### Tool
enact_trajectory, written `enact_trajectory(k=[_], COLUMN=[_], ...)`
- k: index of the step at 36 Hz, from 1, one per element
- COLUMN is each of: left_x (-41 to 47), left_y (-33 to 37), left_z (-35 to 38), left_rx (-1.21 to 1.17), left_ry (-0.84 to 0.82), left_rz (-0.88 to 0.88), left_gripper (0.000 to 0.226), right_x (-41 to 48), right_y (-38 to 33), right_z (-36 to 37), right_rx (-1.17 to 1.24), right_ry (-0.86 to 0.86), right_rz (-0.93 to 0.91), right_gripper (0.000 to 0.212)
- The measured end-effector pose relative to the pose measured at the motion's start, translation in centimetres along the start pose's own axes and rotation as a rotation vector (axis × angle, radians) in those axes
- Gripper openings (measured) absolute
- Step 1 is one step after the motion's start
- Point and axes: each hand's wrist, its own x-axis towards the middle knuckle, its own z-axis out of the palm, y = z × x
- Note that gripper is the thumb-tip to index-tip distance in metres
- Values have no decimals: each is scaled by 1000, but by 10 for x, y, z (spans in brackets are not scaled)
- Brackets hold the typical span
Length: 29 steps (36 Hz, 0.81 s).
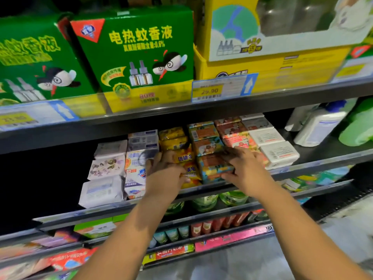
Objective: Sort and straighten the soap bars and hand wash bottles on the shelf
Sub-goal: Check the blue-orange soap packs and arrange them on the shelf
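Two green boxes (137,53) on the upper shelf read 电热蚊香液, and a price tag (210,90) shows 29.90. Six rows of soap bars (268,136) lie on the middle shelf (298,168). The left hand (167,174) curls around a yellow soap packet (185,158) marked 硫磺皂. The right hand (244,170) grips the front blue-orange soap box (212,168), fingers on top and thumb below. One white pump bottle (321,126) stands to the right.

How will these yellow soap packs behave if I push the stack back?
The yellow soap packs look wrapped in shiny crinkled film, so they will probably slip over each other. The front ones lean unevenly beside the patterned soap box your right hand grips, so they may topple. Being flat blocks, they should not roll.
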Motion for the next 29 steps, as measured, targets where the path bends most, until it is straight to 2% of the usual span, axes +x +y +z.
enact_trajectory(k=[6,9,13,16,18,20,21,25,29], left_x=[-9,-16,-22,-26,-31,-33,-33,-29,-31], left_y=[-1,-3,-1,3,6,9,10,11,14], left_z=[-3,-4,-3,0,2,3,4,2,1], left_rx=[79,198,121,58,2,-6,7,45,80], left_ry=[-133,-129,-97,-33,0,-3,-14,-54,-122], left_rz=[16,65,35,40,38,34,31,43,59], left_gripper=[42,52,51,50,56,65,67,51,51], right_x=[-1,0,6,6,4,5,6,8,10], right_y=[-15,-15,-12,-12,-11,-10,-10,-8,-10], right_z=[-10,-14,-18,-20,-19,-21,-22,-26,-25], right_rx=[-223,-244,-191,-111,-63,54,97,114,-41], right_ry=[-104,-95,-120,-120,-97,-80,-94,-111,-166], right_rz=[88,72,12,-6,-21,-16,-13,27,52], right_gripper=[52,64,73,62,43,38,42,76,73])
